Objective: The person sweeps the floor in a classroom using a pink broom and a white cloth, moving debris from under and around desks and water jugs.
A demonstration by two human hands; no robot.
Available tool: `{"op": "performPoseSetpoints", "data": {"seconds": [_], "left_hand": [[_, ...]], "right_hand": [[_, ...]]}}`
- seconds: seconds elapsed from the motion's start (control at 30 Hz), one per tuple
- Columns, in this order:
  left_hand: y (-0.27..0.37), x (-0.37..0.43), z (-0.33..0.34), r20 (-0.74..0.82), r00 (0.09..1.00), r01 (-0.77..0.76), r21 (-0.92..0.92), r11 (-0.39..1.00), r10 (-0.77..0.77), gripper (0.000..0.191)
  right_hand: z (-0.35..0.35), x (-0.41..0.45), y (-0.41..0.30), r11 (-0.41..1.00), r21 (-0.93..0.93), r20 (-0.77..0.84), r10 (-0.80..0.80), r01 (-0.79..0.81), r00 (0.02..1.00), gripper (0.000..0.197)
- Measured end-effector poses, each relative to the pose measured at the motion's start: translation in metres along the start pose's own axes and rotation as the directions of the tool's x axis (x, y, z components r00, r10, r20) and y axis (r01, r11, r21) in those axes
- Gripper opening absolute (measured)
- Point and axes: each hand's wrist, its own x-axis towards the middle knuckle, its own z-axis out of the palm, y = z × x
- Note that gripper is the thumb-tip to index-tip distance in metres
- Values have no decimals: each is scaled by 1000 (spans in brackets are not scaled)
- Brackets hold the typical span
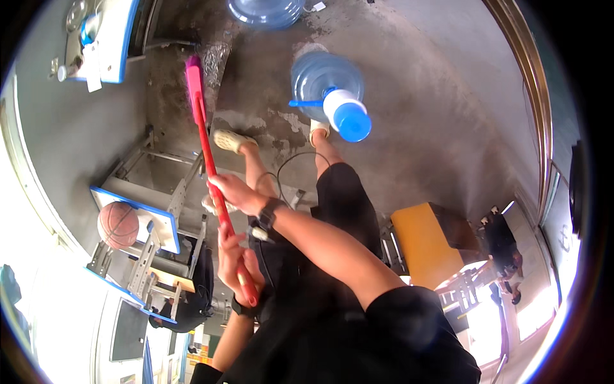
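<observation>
A broom with a red handle (205,146) and a pink head (194,77) slants across the view, its bristles at the concrete floor (249,86) ahead of me. My right hand (236,192), with a dark watch at the wrist, grips the middle of the handle. Lower down, near the handle's end, my left hand (238,261) is wrapped around it. Right of the broom stands a clear blue water jug (319,77), topped by a white and blue pump dispenser (349,117). The jug partly hides one of my cream clogs (319,127).
Another water jug (266,10) is at the far edge. Desks (158,225) line the left, one carrying a basketball (118,224); another desk (108,43) holds small items. A yellow-topped table (422,242) is at right. Other people (501,240) (184,307) are behind on both sides.
</observation>
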Motion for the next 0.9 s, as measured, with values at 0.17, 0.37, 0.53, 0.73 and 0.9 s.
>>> {"op": "performPoseSetpoints", "data": {"seconds": [0.17, 0.37, 0.53, 0.73, 0.9], "left_hand": [[46, -15, 11, 51, 997, 57, -80, 995, -53, 13], [-13, 24, -12, 6, 949, 296, -366, 882, -316, 20], [-33, 120, 10, 23, 968, 206, -639, 741, -250, 23], [-81, 106, -29, -35, 956, 205, -631, 749, -291, 24], [-81, 68, -48, -137, 931, 234, -485, 843, -338, 20]], "right_hand": [[-23, -59, -19, 994, 81, -137, -64, 76, 989, 31], [-31, -18, -15, 993, -15, -297, -119, 120, 948, 39], [-26, 73, -42, 952, -81, -338, -304, 294, 891, 45], [5, 122, -23, 993, -109, -318, -80, 47, 945, 51], [28, 122, 8, 997, 76, -104, 40, -32, 994, 39]]}}
